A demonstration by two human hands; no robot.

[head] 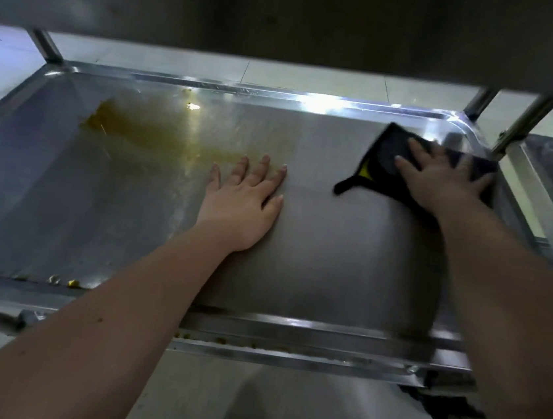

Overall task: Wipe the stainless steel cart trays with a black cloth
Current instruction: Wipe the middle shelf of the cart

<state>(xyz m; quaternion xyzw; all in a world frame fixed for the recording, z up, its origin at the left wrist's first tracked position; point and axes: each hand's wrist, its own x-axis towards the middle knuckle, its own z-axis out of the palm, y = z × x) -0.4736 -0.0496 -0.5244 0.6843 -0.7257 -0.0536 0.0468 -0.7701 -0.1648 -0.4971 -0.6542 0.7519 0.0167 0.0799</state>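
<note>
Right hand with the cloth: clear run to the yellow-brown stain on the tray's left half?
Probably yes. The right hand presses the black cloth at the tray's right, with bare steel toward the stain. Only the left hand, flat by the stain's near end, intrudes.

- Tray (330, 267): shallow stainless steel with a raised rim, lying level, its long side across the view.
- Stain (146, 125): yellow-brown smear on the tray floor at 10 o'clock, trailing toward the centre (yellow crumbs (72, 283) sit by the near rim at 7 o'clock).
- Cloth (382, 159): black with a yellow patch, flat on the tray at 2 o'clock, one corner pointing to 8 o'clock, the right hand (443, 183) pressed flat on it.
</note>
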